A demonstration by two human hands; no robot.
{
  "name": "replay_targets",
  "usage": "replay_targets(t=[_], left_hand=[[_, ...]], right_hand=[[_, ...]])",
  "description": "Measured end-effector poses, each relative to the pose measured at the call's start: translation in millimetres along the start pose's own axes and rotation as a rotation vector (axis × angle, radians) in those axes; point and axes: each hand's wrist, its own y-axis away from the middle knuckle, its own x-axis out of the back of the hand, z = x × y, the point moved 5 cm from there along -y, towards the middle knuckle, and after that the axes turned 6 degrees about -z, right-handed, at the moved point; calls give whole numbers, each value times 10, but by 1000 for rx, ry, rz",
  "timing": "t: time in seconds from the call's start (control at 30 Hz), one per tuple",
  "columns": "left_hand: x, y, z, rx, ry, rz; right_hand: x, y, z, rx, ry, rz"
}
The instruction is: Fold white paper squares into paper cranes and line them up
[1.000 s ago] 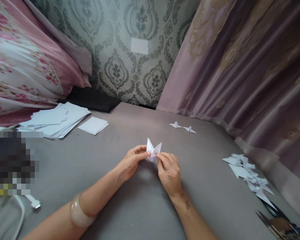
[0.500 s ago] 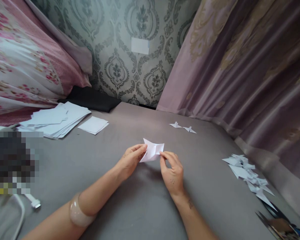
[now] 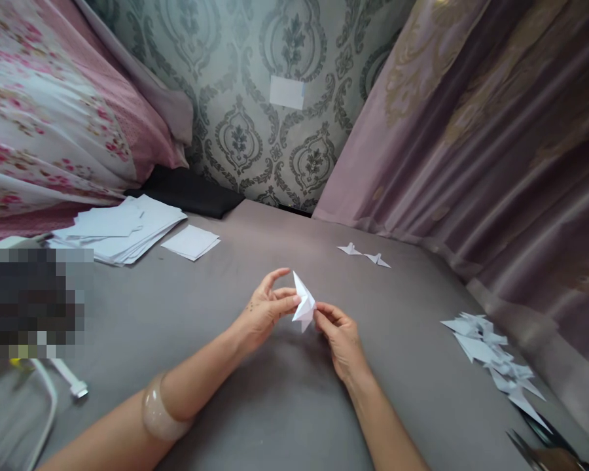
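A small folded piece of white paper (image 3: 303,302) with pointed corners is held between my two hands above the grey surface. My left hand (image 3: 267,307) pinches its left side between thumb and fingers, with the index finger raised off the paper. At the paper's right edge, the fingertips of my right hand (image 3: 338,333) are closed on it. Part of the paper is hidden by my fingertips.
A stack of white paper sheets (image 3: 127,235) and some square sheets (image 3: 192,242) lie back left. Two folded paper pieces (image 3: 349,249) sit farther back, and a pile of them (image 3: 491,360) at right. Scissors (image 3: 525,448) are front right; a white cable (image 3: 49,392) lies left.
The paper has gone from spread fairly wide to a narrower, upright pointed shape. My left index finger has lifted, and my right hand has turned slightly. The view has shifted a little left.
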Motion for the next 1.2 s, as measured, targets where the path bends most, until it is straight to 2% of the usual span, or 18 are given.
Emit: replay_targets(t=[0.1, 0.2, 0.37, 0.5, 0.67, 0.8, 0.93, 1.07, 1.2], left_hand=[[-8, -3, 78, -47, -208, -95], [28, -7, 148, -88, -558, -168], [20, 44, 282, -361, -1150, -224], [-23, 79, 280, -481, -1373, -308], [-62, 95, 244, -593, -1494, -355], [-93, 108, 234, -611, -1514, -356], [-112, 112, 277, -564, -1447, -335], [-89, 102, 312, -476, -1279, -287], [-67, 99, 293, -438, -1174, -236]], right_hand=[[22, 4, 38, -90, -9, -34], [66, 5, 24, -123, 25, -63], [131, 2, -37, -132, 154, -141], [157, -2, -57, -144, 210, -182], [123, 27, -83, -189, 217, -216], [102, 55, -86, -225, 184, -229], [110, 67, -86, -267, 136, -236], [126, 88, -107, -310, 111, -227], [127, 95, -116, -305, 118, -221]])
